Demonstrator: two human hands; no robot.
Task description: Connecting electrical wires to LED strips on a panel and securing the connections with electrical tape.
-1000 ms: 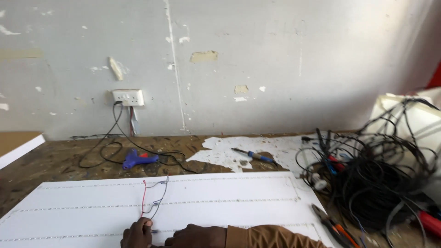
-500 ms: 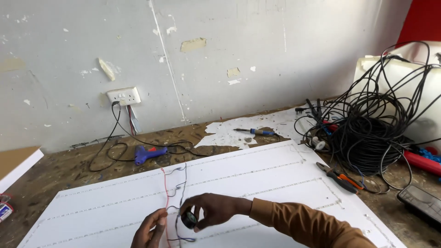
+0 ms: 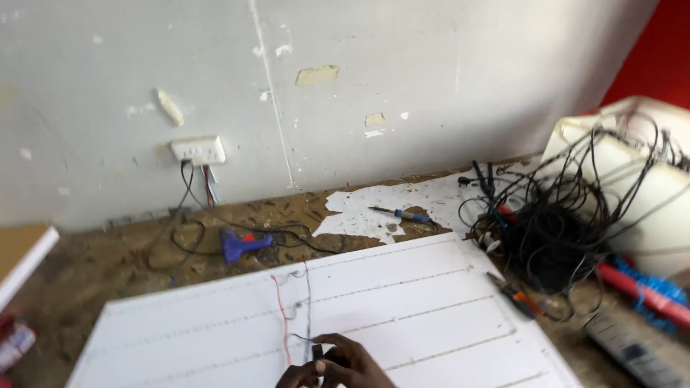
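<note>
From the head camera, both hands sit at the bottom edge of the view, meeting over a large white panel [image 3: 431, 316] that lies flat on the worn workbench [image 3: 108, 266]. The right hand [image 3: 352, 363] is curled, its fingers pinched around a small dark part [image 3: 317, 352] at the end of the wires; the left hand [image 3: 298, 375] is mostly cut off by the frame and presses against the same part, though whether it grips cannot be told. A red wire [image 3: 280, 316] and a black wire [image 3: 307, 302] run up the panel away from the hands, side by side, to the panel's far edge. Beyond that edge, up and to the left of the hands, a blue glue gun [image 3: 241, 244] lies on the bench with its cord trailing to a white wall socket [image 3: 198, 150]. Up and right of the hands, a blue-handled screwdriver [image 3: 402, 213] rests on a torn white patch of the bench top. Further right, a big tangle of black cables [image 3: 553, 237] sits against a white box [image 3: 647, 194], and orange-handled pliers [image 3: 519, 299] lie at the panel's right edge
</note>
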